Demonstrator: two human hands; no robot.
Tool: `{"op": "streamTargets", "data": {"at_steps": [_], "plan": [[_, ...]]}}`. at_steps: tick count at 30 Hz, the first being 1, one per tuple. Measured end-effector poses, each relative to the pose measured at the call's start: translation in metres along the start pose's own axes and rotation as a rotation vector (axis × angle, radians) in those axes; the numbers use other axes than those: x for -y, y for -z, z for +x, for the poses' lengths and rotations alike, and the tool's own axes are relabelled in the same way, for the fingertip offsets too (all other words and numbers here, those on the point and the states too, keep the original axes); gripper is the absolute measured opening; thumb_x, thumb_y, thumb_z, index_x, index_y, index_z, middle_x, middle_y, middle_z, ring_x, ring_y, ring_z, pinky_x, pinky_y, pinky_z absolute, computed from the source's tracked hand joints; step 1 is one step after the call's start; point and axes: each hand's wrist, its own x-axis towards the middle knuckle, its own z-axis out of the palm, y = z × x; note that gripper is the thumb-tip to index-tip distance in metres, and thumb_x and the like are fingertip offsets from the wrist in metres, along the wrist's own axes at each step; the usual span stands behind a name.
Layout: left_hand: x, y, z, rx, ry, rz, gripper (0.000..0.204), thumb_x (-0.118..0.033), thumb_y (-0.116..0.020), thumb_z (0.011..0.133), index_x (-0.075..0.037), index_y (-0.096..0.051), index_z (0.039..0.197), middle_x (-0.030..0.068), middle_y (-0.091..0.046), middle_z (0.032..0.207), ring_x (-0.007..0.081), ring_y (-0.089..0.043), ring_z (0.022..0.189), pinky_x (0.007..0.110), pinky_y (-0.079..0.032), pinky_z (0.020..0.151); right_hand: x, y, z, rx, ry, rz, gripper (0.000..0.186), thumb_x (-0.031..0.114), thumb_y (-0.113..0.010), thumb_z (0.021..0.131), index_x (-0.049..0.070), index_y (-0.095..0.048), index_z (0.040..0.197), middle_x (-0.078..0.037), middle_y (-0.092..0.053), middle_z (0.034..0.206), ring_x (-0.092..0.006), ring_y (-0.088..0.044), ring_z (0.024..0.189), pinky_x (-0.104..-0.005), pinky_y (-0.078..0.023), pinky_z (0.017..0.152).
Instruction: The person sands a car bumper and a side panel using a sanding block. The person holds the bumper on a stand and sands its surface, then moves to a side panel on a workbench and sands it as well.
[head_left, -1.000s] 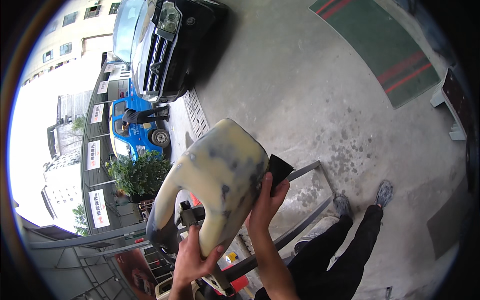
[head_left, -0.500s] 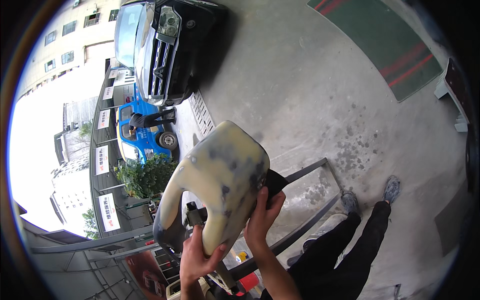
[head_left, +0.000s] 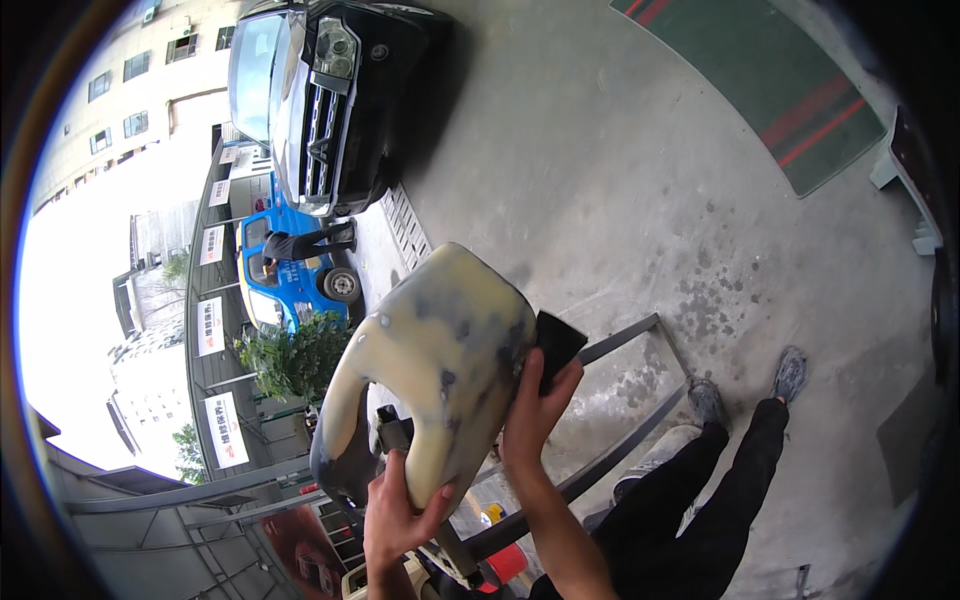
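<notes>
A bulky moulded part [head_left: 450, 330] with patchy cream and grey surfaces fills the centre, its left end split by an opening. My left hand [head_left: 405, 515] is closed round its lower cream arm, thumb on the near side, beside a dark metal bracket [head_left: 392, 428]. My right hand [head_left: 535, 415] is closed on a thin black sheet or pad [head_left: 558, 335], held against the part's right edge. What the fingers behind the sheet touch is hidden.
A metal frame [head_left: 625, 420] stands below the part, with a red bucket [head_left: 508, 565] underneath. My feet [head_left: 790, 370] are on concrete. A green mat [head_left: 760, 90], dark car [head_left: 350, 110], drain grate [head_left: 405, 225], plant [head_left: 295, 355] and person [head_left: 295, 242] beside a blue vehicle [head_left: 340, 285] surround me.
The black piece in my right hand tipped toward the part half a second ago and now stands out again, with that hand slightly higher. The whole view has shifted a little.
</notes>
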Motion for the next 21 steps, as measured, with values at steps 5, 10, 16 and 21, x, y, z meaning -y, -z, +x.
{"op": "streamTargets", "data": {"at_steps": [5,10,16,21], "plan": [[0.004,-0.002,0.001,-0.019,-0.017,-0.004,0.046,-0.025,-0.079,0.081,0.004,-0.048,0.098,0.0252,-0.067,0.080,0.0446,-0.070,0.074,0.044,-0.056,0.065,-0.005,0.007,-0.002,0.030,0.030,-0.048,0.034,0.028,-0.060,0.105,0.003,-0.044,0.120,-0.005,-0.052,0.108,-0.0126,-0.049,0.102,-0.0296,-0.041,0.093],[0.005,-0.001,-0.002,-0.009,-0.033,-0.014,0.046,-0.025,-0.079,0.082,0.004,-0.047,0.098,0.0243,-0.067,0.079,0.0418,-0.071,0.073,0.042,-0.055,0.065,-0.003,0.012,-0.017,0.021,-0.039,-0.074,0.036,0.027,-0.059,0.105,0.002,-0.043,0.125,-0.005,-0.054,0.112,-0.0122,-0.050,0.103,-0.0293,-0.041,0.094],[0.002,-0.003,0.004,-0.008,-0.014,-0.007,0.043,-0.023,-0.078,0.082,0.004,-0.047,0.095,0.0231,-0.066,0.077,0.0406,-0.070,0.069,0.041,-0.055,0.063,-0.001,0.005,0.012,0.074,0.006,0.003,0.036,0.026,-0.060,0.105,0.002,-0.043,0.125,-0.007,-0.053,0.114,-0.0132,-0.050,0.104,-0.0304,-0.041,0.095],[0.000,-0.003,0.000,-0.008,-0.030,-0.043,0.044,-0.022,-0.078,0.082,0.004,-0.046,0.097,0.0241,-0.065,0.076,0.0436,-0.069,0.070,0.042,-0.054,0.062,-0.013,0.019,-0.021,0.012,-0.003,-0.047,0.034,0.026,-0.061,0.104,0.003,-0.044,0.122,-0.006,-0.053,0.113,-0.0124,-0.049,0.104,-0.0304,-0.041,0.096]]}}
